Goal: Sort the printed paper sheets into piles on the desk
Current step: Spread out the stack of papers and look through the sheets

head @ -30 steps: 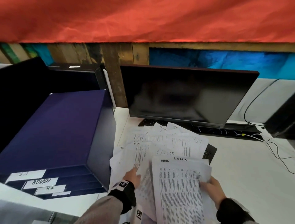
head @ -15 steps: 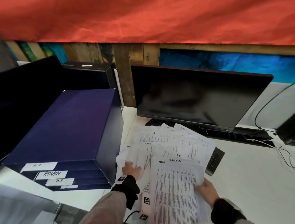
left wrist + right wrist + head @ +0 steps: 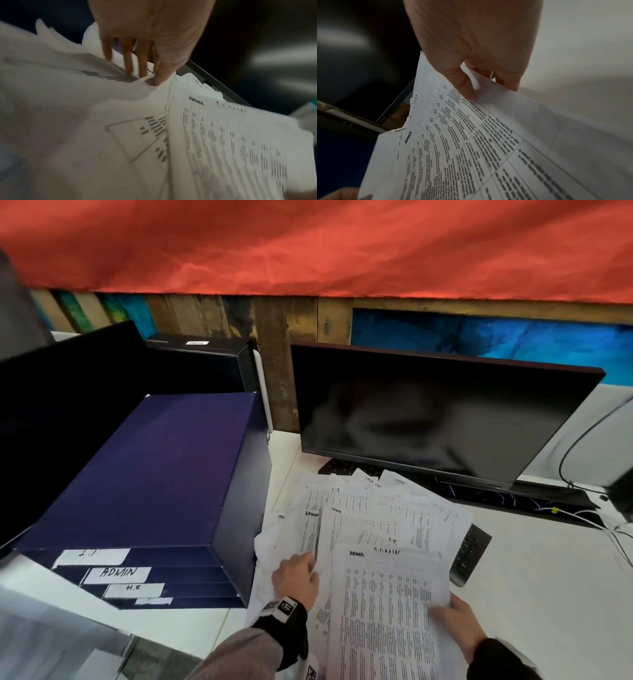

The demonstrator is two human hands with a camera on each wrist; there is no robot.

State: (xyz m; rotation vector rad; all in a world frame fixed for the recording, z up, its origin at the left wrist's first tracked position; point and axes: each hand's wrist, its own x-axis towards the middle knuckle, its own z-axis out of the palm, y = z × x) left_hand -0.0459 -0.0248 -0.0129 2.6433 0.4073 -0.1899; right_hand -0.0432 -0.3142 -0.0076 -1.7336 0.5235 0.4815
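Observation:
Loose printed sheets [image 3: 376, 515] lie fanned over the white desk [image 3: 548, 594] in front of the monitor, with handwritten headings such as I.T and ADMIN. My right hand [image 3: 452, 616] [image 3: 481, 88] pinches the right edge of a stack of sheets [image 3: 387, 611] [image 3: 471, 148] headed ADMIN, thumb on top and fingers underneath. The stack is held above the near side of the spread. My left hand [image 3: 298, 575] [image 3: 137, 67] reaches into the left side of the loose sheets [image 3: 60, 108], with straight fingers pushing down between rumpled pages. The held stack [image 3: 231, 142] is just to its right.
A dark blue tray organiser [image 3: 164, 474] labelled I.T, ADMIN and H.R stands on the left, close to the papers. A black monitor [image 3: 438, 412] stands behind them. A keyboard [image 3: 469, 553] pokes out from under the sheets. Cables [image 3: 599, 515] trail at the far right.
My left hand has shifted slightly among the loose sheets. The right hand holds the same stack. The head view has swung a little to the left.

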